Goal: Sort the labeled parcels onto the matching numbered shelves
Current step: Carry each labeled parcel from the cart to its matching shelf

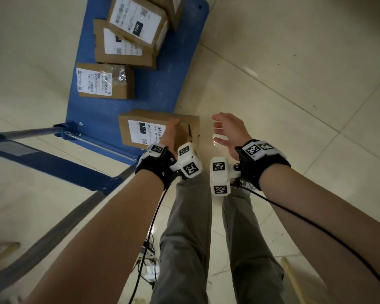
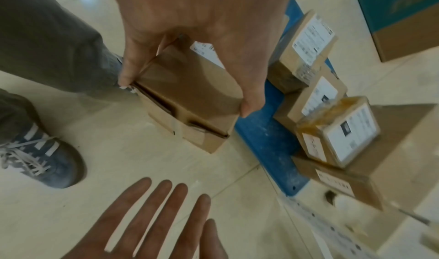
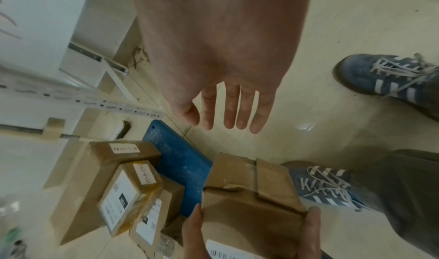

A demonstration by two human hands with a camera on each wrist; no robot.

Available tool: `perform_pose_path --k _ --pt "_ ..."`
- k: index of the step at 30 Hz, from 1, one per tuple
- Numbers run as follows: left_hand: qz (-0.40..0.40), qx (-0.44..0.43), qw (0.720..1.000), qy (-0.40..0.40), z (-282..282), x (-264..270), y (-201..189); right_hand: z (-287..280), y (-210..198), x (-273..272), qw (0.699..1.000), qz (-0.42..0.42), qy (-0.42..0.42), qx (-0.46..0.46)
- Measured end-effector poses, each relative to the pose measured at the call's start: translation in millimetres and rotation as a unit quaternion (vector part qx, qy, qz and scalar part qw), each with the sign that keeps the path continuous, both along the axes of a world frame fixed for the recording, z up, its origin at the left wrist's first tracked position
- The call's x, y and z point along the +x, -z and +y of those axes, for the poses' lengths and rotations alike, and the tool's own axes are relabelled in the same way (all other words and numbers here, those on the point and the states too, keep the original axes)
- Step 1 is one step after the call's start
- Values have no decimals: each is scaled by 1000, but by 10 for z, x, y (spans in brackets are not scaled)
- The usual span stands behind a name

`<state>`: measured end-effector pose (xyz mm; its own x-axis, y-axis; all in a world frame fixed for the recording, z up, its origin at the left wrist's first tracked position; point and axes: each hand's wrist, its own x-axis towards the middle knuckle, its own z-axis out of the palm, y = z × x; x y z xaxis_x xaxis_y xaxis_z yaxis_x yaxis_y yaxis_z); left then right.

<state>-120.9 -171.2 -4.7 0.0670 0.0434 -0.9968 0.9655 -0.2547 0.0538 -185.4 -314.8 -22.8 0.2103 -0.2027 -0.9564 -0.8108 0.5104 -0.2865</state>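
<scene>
My left hand [image 1: 170, 137] grips a brown cardboard parcel [image 1: 149, 128] from above, thumb on one side and fingers on the other. Its white label reads 15H. The parcel [image 2: 190, 86] hangs over the near right edge of the blue cart deck [image 1: 156, 88], partly above the floor. My right hand [image 1: 226, 132] hovers open just right of the parcel, fingers spread and holding nothing. In the right wrist view the parcel [image 3: 249, 197] sits below the open right hand [image 3: 225, 112], apart from it.
Several more labeled parcels lie on the cart: one marked 15H [image 1: 136, 25] stacked on another [image 1: 119, 51], and a taped one [image 1: 103, 81]. The cart's handle frame [image 1: 31, 137] is at my left. My legs and blue shoes [image 2: 42, 156] stand near. A white perforated upright [image 3: 95, 101] lies beyond.
</scene>
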Motion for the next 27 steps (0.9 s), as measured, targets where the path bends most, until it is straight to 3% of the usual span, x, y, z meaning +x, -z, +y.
perform_pose_path --k 5,8,13,23,27 --pt "22 -34 999 -2 -279 -286 -216 -322 -214 -360 999 0 5 46" --pt "51 -32 996 62 -419 -417 -270 -546 -336 -570 996 -4 41 74" --pt "80 -110 981 138 -758 -572 -373 -908 -457 -900 978 -23 146 150" --pt "26 -213 903 372 -1557 -863 -656 -1425 -677 -1596 946 -114 261 156" --pt "-7 -223 884 410 -1683 -937 -818 -1467 -859 -1790 942 -113 295 111"
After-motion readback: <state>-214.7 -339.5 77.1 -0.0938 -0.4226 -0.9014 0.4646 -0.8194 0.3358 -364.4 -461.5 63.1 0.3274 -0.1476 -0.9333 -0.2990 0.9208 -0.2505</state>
